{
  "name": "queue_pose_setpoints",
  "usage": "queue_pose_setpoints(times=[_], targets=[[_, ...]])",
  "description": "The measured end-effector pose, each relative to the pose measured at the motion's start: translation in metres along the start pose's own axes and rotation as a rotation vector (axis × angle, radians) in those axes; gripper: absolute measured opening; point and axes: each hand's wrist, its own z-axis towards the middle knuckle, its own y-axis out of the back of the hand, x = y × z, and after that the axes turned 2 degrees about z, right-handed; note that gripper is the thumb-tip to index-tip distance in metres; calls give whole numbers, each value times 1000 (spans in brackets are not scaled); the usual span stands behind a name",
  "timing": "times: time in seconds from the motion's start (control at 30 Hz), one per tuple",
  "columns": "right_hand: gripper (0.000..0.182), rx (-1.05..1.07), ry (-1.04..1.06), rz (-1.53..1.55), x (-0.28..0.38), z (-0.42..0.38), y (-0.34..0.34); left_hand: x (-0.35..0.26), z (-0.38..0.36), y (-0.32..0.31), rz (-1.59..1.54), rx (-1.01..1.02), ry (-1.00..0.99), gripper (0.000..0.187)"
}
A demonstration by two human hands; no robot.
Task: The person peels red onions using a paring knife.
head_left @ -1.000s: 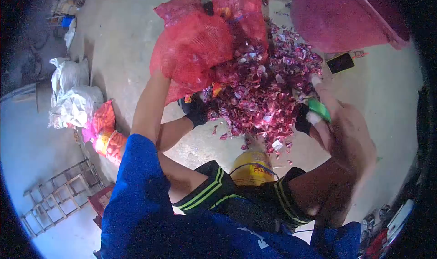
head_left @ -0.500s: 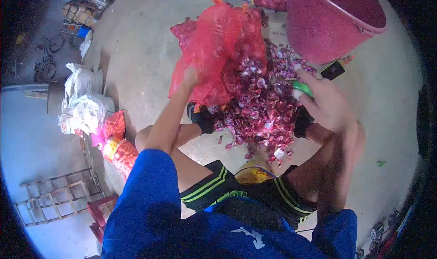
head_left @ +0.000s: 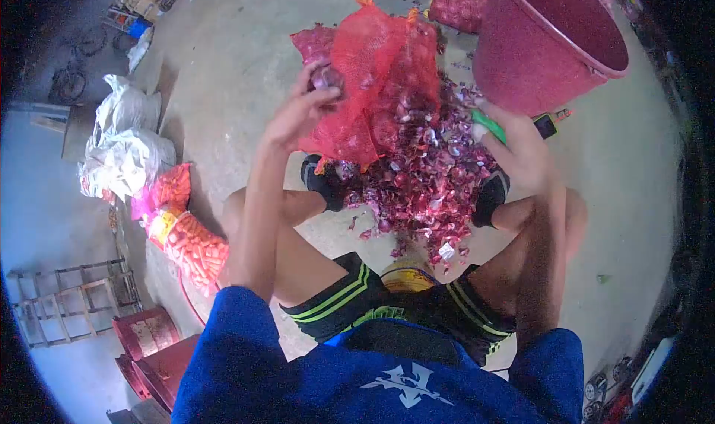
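Observation:
My left hand is closed around a purple-red onion, raised beside the red mesh sack. More onions show dimly through the net. In my right hand, slightly blurred, is a small knife with a green handle; its blade cannot be made out. Between my feet, below and right of the sack, spreads a heap of onion skins, with some onions among them.
A large dark-pink tub stands at the upper right, with a phone on the floor beside it. Another mesh bag of onions lies behind. White sacks and a bag of carrots line the left side.
My left hand has come out of the mesh sack, up and to the left, with an onion in it. My right hand, still with the knife, has moved slightly left.

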Motion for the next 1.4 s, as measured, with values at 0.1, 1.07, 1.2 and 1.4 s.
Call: queue_pose_setpoints(times=[0.1, 1.07, 1.2, 1.4], targets=[[41, -89, 97, 123, 8, 16, -16, -15, -18, -24, -98, 148, -155, 53], [65, -304, 119, 269, 48, 21, -30, -19, -25, -108, -374, 143, -262, 63], [65, -234, 147, 290, 50, 17, -24, -24, -26, -113, -403, 139, -349, 66], [64, -267, 163, 267, 50, 17, -31, -16, -24, -115, -383, 94, -459, 66]])
